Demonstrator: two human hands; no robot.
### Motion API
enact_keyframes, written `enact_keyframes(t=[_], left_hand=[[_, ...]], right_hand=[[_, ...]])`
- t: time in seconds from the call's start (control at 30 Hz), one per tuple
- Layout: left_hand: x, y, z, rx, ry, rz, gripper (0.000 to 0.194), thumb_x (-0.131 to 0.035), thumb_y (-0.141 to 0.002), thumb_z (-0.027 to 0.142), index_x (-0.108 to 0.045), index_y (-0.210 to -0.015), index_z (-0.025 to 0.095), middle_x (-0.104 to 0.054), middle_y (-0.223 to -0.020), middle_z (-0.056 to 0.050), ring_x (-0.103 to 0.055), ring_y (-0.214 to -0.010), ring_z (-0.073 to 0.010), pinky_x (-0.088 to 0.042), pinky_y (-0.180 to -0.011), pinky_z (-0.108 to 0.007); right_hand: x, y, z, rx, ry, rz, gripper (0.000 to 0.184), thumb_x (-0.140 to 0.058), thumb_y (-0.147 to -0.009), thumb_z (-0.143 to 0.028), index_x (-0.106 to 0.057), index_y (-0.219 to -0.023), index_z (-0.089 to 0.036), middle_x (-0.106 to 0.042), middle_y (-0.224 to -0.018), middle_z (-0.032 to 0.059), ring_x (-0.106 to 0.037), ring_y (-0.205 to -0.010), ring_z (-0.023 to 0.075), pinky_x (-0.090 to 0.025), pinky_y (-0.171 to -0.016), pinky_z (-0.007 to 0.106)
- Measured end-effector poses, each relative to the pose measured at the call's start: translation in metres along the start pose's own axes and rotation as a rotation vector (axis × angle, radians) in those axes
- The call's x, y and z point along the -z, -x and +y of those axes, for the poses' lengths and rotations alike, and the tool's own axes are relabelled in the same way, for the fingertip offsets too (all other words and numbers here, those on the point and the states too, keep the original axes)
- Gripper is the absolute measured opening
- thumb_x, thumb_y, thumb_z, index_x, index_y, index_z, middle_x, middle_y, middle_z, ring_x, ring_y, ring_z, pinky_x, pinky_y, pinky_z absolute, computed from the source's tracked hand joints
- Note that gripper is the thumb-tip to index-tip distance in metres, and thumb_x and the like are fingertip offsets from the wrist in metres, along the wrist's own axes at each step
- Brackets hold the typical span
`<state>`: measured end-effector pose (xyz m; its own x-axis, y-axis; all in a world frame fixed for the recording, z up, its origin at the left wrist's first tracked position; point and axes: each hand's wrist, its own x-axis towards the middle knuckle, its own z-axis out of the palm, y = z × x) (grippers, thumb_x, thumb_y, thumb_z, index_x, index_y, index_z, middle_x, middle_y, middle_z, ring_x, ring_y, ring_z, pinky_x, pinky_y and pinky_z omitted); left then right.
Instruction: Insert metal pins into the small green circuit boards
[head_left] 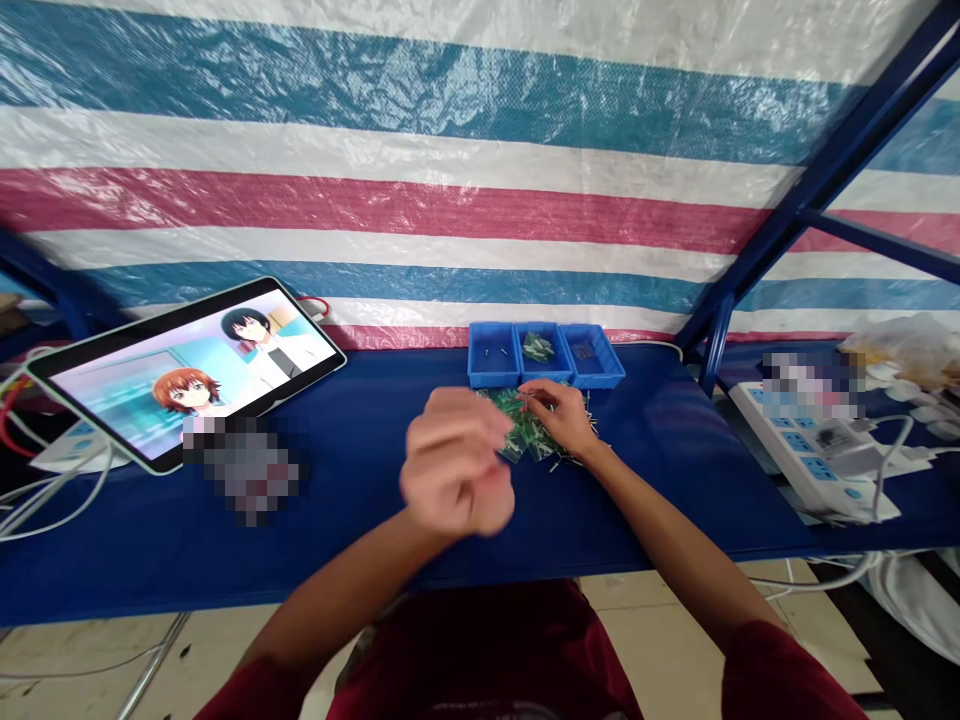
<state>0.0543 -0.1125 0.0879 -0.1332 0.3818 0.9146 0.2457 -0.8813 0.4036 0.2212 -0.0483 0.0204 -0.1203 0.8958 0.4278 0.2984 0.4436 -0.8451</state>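
Observation:
My left hand [457, 465] is raised above the blue table [675, 480], blurred, its fingers curled into a loose fist; whatever sits inside them is hidden. My right hand [559, 415] rests on a pile of small green circuit boards [521, 432] with metal pins, fingers pinched at the top of the pile on a small part. Just behind the pile stand three small blue bins [544, 355]: the left one holds a few pins, the middle one green pieces, the right one dark bits.
A tablet [187, 365] playing a cartoon leans at the left, with white cables [45, 490] beside it. A white power strip [817, 450] with plugs and cords lies at the right. A striped tarp [450, 150] hangs behind; blue frame bars [810, 190] rise at right.

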Motion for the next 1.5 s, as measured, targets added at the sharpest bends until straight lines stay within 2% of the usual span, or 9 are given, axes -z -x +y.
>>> enact_keyframes(t=[0.1, 0.17, 0.27, 0.4, 0.5, 0.6, 0.77, 1.17, 1.5], left_hand=[[-0.015, -0.007, -0.035, -0.063, -0.027, 0.098, 0.014, -0.048, -0.096, 0.029, -0.052, -0.084, 0.022, -0.055, -0.066, 0.001, -0.056, -0.058, -0.0124, -0.048, -0.056, -0.027], [-0.019, -0.001, -0.055, -0.009, -0.073, 0.048, 0.022, -0.047, -0.096, 0.032, -0.052, -0.079, 0.02, -0.057, -0.064, 0.0, -0.055, -0.057, -0.0119, -0.045, -0.055, -0.025], [-0.014, 0.016, -0.076, 0.225, -0.17, -0.096, 0.03, -0.045, -0.096, 0.037, -0.055, -0.075, 0.019, -0.06, -0.067, -0.001, -0.053, -0.054, -0.0107, -0.044, -0.055, -0.023], [-0.002, 0.03, -0.09, 0.409, -0.178, -0.345, 0.039, -0.04, -0.097, 0.039, -0.057, -0.07, 0.018, -0.057, -0.058, 0.001, -0.049, -0.048, -0.0093, -0.042, -0.056, -0.021], [0.0, 0.029, -0.093, 0.46, -0.169, -0.454, 0.034, -0.044, -0.095, 0.038, -0.062, -0.075, 0.018, -0.062, -0.062, 0.0, -0.052, -0.05, -0.0099, -0.044, -0.057, -0.021], [-0.002, 0.027, -0.093, 0.457, -0.182, -0.425, 0.021, -0.053, -0.089, 0.033, -0.065, -0.082, 0.018, -0.067, -0.069, -0.001, -0.058, -0.058, -0.0119, -0.047, -0.063, -0.022], [-0.004, 0.029, -0.094, 0.471, -0.181, -0.422, 0.008, -0.057, -0.08, 0.02, -0.064, -0.079, 0.017, -0.066, -0.066, 0.001, -0.059, -0.056, -0.0109, -0.048, -0.062, -0.021], [-0.009, 0.022, -0.106, 0.498, -0.164, -0.644, 0.017, -0.05, -0.089, 0.03, -0.06, -0.083, 0.018, -0.068, -0.068, 0.002, -0.063, -0.059, -0.0114, -0.046, -0.063, -0.02], [-0.013, 0.028, -0.097, 0.428, -0.213, -0.468, 0.011, -0.053, -0.084, 0.023, -0.063, -0.083, 0.018, -0.068, -0.075, 0.0, -0.057, -0.057, -0.0112, -0.047, -0.064, -0.022]], right_hand=[[0.001, 0.0, -0.001, 0.015, 0.05, -0.006, 0.019, -0.057, -0.085, -0.033, -0.069, -0.091, -0.02, -0.071, -0.077, 0.0036, -0.068, -0.063, 0.018, -0.056, -0.065, 0.031], [0.002, -0.001, -0.001, 0.031, 0.102, 0.006, 0.019, -0.055, -0.086, -0.032, -0.069, -0.091, -0.02, -0.071, -0.078, 0.0037, -0.067, -0.061, 0.0173, -0.055, -0.064, 0.031], [0.002, -0.001, 0.0, 0.066, 0.181, 0.028, 0.021, -0.053, -0.087, -0.033, -0.07, -0.092, -0.022, -0.071, -0.08, 0.0041, -0.064, -0.062, 0.0167, -0.054, -0.066, 0.031], [0.004, -0.002, 0.0, 0.129, 0.278, 0.043, 0.023, -0.051, -0.09, -0.035, -0.071, -0.092, -0.022, -0.066, -0.079, 0.0048, -0.06, -0.065, 0.0172, -0.052, -0.067, 0.031], [0.005, -0.003, -0.002, 0.171, 0.313, 0.076, 0.023, -0.053, -0.091, -0.036, -0.071, -0.091, -0.022, -0.063, -0.085, 0.0067, -0.059, -0.069, 0.0177, -0.051, -0.065, 0.03], [0.008, -0.008, -0.002, 0.183, 0.321, 0.106, 0.024, -0.051, -0.091, -0.036, -0.07, -0.091, -0.021, -0.064, -0.096, 0.0092, -0.062, -0.08, 0.0199, -0.052, -0.07, 0.032], [0.013, -0.021, -0.004, 0.106, 0.373, 0.083, 0.021, -0.051, -0.089, -0.031, -0.068, -0.087, -0.019, -0.069, -0.079, 0.0058, -0.061, -0.065, 0.0187, -0.05, -0.067, 0.031], [0.017, -0.034, -0.011, 0.003, 0.359, 0.053, 0.018, -0.054, -0.079, -0.022, -0.071, -0.079, -0.018, -0.07, -0.075, 0.0046, -0.061, -0.065, 0.0176, -0.047, -0.066, 0.029], [0.017, -0.02, -0.001, 0.03, 0.313, -0.065, 0.018, -0.054, -0.082, -0.022, -0.072, -0.081, -0.018, -0.07, -0.076, 0.0045, -0.06, -0.065, 0.016, -0.045, -0.062, 0.027]])
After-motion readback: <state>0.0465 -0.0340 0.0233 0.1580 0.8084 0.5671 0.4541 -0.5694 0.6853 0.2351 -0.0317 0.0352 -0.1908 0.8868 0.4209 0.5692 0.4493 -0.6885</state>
